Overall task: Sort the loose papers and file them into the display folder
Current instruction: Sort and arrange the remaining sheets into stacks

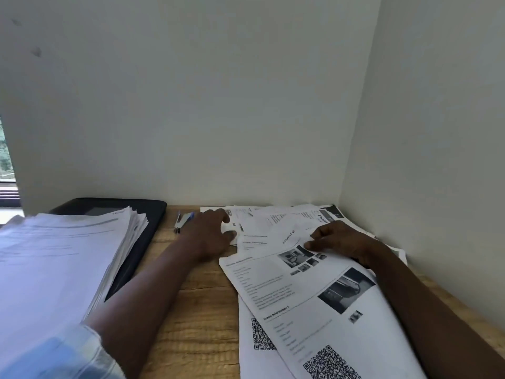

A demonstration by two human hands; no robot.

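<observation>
Left hand [210, 235] spread flat on loose papers' [284, 299] left edge; right hand [343, 242] atop them, fingers bent, grip unclear.

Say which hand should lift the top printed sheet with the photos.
Right: the right hand touches the far edge of that sheet, while the left hand rests on other papers beside it.

The paper stack [54, 269] hides most of the folder [153, 214]; the loose papers' [300, 296] print is blurred.
</observation>
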